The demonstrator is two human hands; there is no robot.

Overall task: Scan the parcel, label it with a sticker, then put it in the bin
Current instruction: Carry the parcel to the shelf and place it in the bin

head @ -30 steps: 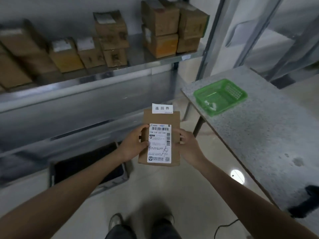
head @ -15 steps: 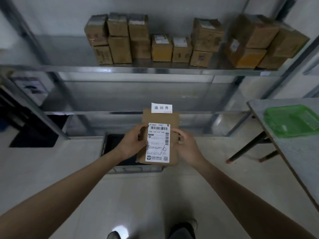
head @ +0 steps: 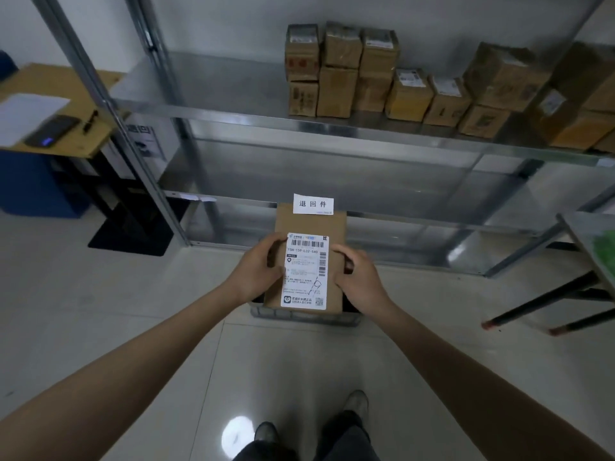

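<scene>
Parcel (head: 307, 261), stickered at 12 o'clock: your left hand (head: 256, 271) and right hand (head: 357, 277) clasped its sides, fingers curled closed; you did best lowering it level into the bin (head: 299, 316) beneath.

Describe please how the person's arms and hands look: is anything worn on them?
Both forearms are bare; no sleeve reaches into view. The left hand and the right hand wear no gloves. No watch, ring or band shows on the wrists or on the fingers that can be seen, and no markings show.
</scene>
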